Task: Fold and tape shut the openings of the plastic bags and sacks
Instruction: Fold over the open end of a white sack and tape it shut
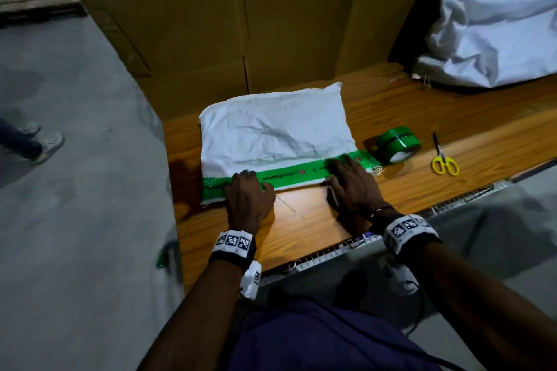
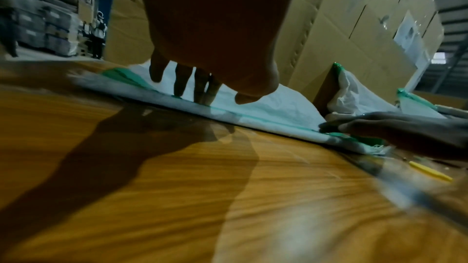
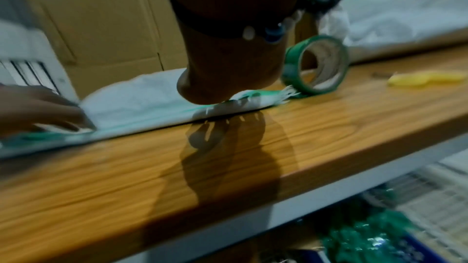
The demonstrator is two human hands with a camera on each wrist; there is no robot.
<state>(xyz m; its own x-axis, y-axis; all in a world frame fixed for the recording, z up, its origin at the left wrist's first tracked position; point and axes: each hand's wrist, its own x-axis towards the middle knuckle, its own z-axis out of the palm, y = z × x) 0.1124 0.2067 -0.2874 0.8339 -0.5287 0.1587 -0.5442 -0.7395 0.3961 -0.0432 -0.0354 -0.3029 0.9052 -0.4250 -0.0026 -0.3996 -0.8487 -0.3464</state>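
Observation:
A flat white woven sack (image 1: 274, 129) lies on the wooden table (image 1: 307, 217), its near edge folded over and covered by a strip of green printed tape (image 1: 289, 173). My left hand (image 1: 245, 190) presses on the tape's left part with straight fingers (image 2: 178, 87). My right hand (image 1: 346, 178) lies flat on the strip's right part, fingers spread. In the right wrist view the right hand (image 3: 222, 87) bears down on the sack's folded edge (image 3: 152, 113). A roll of green tape (image 1: 394, 144) stands just right of the sack, also seen as a roll (image 3: 317, 67) beside my wrist.
Yellow-handled scissors (image 1: 444, 159) lie right of the tape roll. A filled white sack with a green taped top (image 1: 494, 27) sits at the table's far right. Tall cardboard boxes (image 1: 226, 15) stand behind the table. Another person's feet (image 1: 45, 141) are on the floor at left.

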